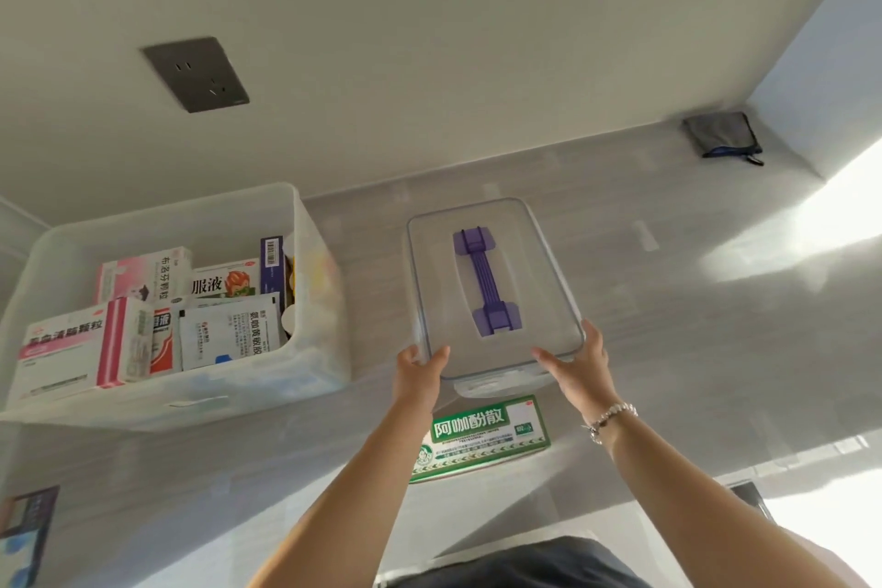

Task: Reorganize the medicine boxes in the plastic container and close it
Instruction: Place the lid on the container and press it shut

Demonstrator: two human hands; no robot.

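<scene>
A clear plastic lid (520,301) with a purple handle (486,282) lies flat on the grey table. My left hand (420,372) grips its near left corner and my right hand (580,365) grips its near right corner. To the left stands the open translucent plastic container (305,253), filled with several upright medicine boxes (143,325) and a white sachet (229,334). A green and white medicine box (482,437) lies on the table just in front of the lid, between my forearms.
A dark wall socket (195,74) is on the wall behind. A grey pouch (723,134) sits in the far right corner of the table. A dark object (26,535) shows at the lower left edge. Bright sunlight falls on the right side.
</scene>
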